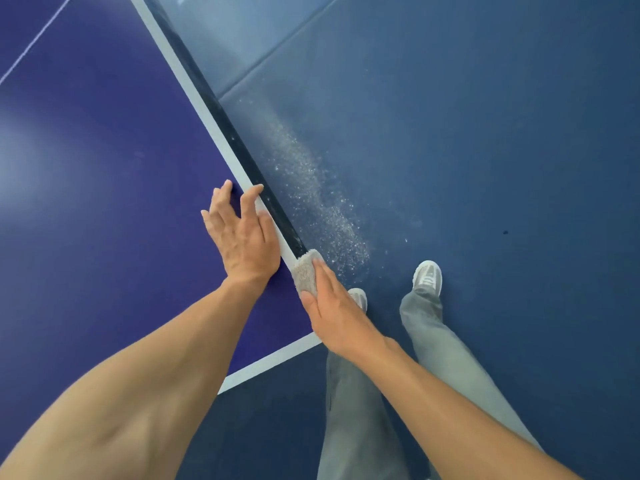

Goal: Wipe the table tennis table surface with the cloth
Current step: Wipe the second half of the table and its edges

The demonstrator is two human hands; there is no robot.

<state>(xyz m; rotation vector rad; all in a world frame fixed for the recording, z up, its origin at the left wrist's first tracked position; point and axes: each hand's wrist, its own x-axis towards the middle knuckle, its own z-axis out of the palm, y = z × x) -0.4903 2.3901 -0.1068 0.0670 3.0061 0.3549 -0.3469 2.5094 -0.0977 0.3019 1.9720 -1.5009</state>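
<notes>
The dark blue table tennis table (104, 188) fills the left, with a white border line along its right edge and near corner. My left hand (240, 233) rests flat on the surface by that edge, fingers straight and spread. A small beige cloth (305, 273) sits on the table's side edge near the corner. My right hand (332, 310) holds it against the edge, fingers over its outer side and thumb below it. Part of the cloth is hidden under that hand.
A trail of pale dust and crumbs (311, 202) lies on the blue floor mat (485, 150) just beside the table edge. My legs in grey trousers and my grey shoes (427, 277) stand close to the table corner.
</notes>
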